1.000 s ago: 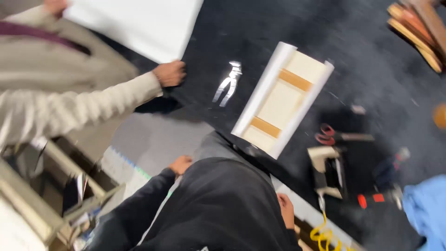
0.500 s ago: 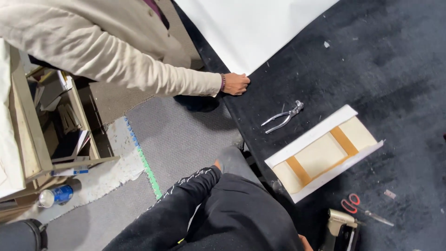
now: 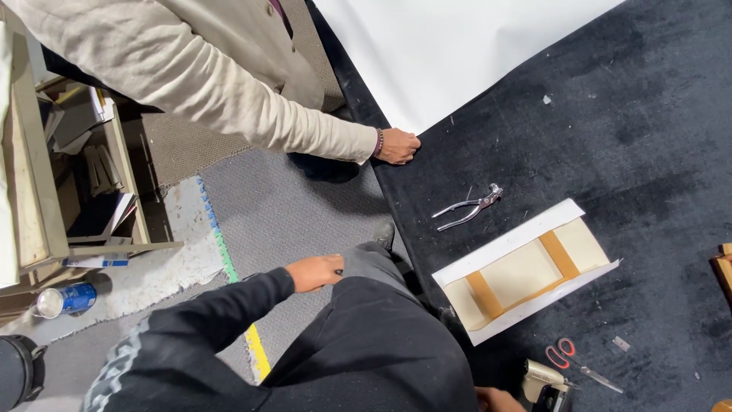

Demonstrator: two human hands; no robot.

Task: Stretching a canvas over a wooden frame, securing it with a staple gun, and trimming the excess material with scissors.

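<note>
Even, bright overhead light; soft shadows, sharp focus, slight bending at the edges

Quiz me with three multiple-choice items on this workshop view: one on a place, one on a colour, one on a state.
1. Where do the metal pliers lie?
A. on the black table
B. on the grey floor
C. inside the shelf

2. What colour are the handles of the scissors?
A. blue
B. red
C. green

3. How does the stretched canvas frame lie?
A. standing upright
B. rolled up
C. flat, back up, wooden bars showing

Answers: 1 A, the pliers rest on the dark surface above the frame. 2 B, both loops are red. 3 C, two tan bars cross its back.
</note>
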